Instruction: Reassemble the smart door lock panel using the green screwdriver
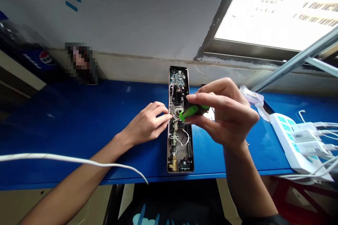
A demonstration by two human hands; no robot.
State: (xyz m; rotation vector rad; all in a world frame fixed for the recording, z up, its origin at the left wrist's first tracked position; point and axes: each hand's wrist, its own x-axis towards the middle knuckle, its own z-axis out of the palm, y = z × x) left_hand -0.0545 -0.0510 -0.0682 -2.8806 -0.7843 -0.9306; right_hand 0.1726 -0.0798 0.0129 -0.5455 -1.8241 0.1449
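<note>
- Coppery brown shows along the rim of the long case (pixel 183 152) in front of you; its shell looks stiff and likely has some heft, with the metal parts inside.
- Take hold of it by the two long side walls; they look smooth enough to slip a little, so spread your fingers.
- Treat the inside as fragile: the thin white wires (pixel 187 134) look soft and easy to snag, and the circuit board (pixel 174 78) at the far end would probably not take a knock.
- The case is narrow and open, with rounded corners, dark inside, a coiled tube or wire near its middle and a brass cylinder (pixel 174 163) at its near end.
- It stands lengthwise across the blue bench (pixel 105 112), near end just beside the front edge, far end overlapping the wall behind the back edge; you cannot tell from here whether it tilts.
- Your right hand (pixel 228 112) has its grip clamped on the green-and-black handle of a screwdriver (pixel 190 112), held over the middle of the case.
- Your left hand (pixel 150 121) has fingertips at the left rim; whether that grip pinches anything, you cannot tell.
</note>
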